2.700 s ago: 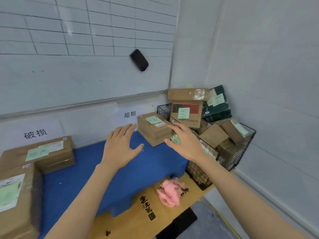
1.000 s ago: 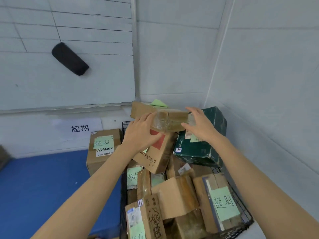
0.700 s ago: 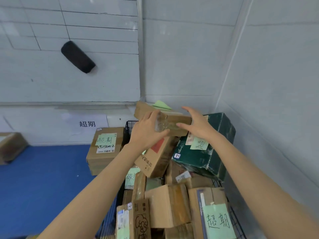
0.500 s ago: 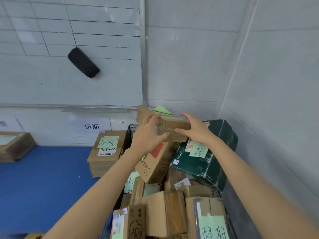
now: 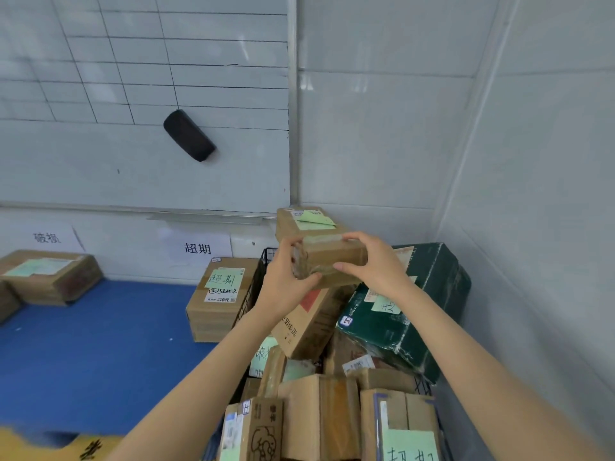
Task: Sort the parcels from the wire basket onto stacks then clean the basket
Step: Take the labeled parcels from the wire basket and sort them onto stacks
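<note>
The fingers point(image 5: 347, 267) of both hands are curled on the near end of a long brown parcel point(image 5: 329, 259). The left hand point(image 5: 283, 284) grips its left side and the right hand point(image 5: 377, 264) its right side, with thumbs on the near face and the other fingers over the top edge. The long axis of the parcel runs away from the person toward the wall, and the far end carries a green note point(image 5: 314, 219) that is too small to read. The parcel is above the heap in the wire basket point(image 5: 263, 261); whether it touches the tilted box below, I cannot tell. It is cardboard under shiny, wrinkled tape. The stacks lie to the left on the blue table point(image 5: 93, 344), so I judge the move goes leftward.
</note>
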The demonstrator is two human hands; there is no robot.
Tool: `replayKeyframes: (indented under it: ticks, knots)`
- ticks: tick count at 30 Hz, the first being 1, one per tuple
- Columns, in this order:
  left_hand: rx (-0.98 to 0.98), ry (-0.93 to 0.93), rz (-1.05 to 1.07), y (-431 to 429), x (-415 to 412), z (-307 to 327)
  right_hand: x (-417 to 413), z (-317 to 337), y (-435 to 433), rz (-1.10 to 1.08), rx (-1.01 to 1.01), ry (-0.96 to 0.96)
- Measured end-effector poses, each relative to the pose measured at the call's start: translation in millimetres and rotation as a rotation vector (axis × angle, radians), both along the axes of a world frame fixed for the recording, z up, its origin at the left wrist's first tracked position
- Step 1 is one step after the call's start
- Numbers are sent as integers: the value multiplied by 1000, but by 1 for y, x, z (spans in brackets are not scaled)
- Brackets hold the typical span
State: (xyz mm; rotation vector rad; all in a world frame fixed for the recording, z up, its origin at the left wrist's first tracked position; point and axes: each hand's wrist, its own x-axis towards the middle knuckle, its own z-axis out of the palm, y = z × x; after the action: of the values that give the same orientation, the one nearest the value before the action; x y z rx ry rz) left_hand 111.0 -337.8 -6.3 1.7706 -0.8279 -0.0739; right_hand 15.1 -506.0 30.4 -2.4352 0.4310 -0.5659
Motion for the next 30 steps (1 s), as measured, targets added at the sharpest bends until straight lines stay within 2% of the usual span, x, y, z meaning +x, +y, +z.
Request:
replayKeyframes:
  ticks: [8,12,23,30]
  knots:
    - [-150,38,3,38,-6,16,-19,9,45,-10,125,-129]
    - [-251,85,-26,62,-9,31,-22,19,77,-50,259,-227]
    - [-316,19,-171,149,-15,60,-42,40,172,-84,270,-417]
    - [-278,-116,-250,186,-20,80,-60,59,209,-72,211,-387]
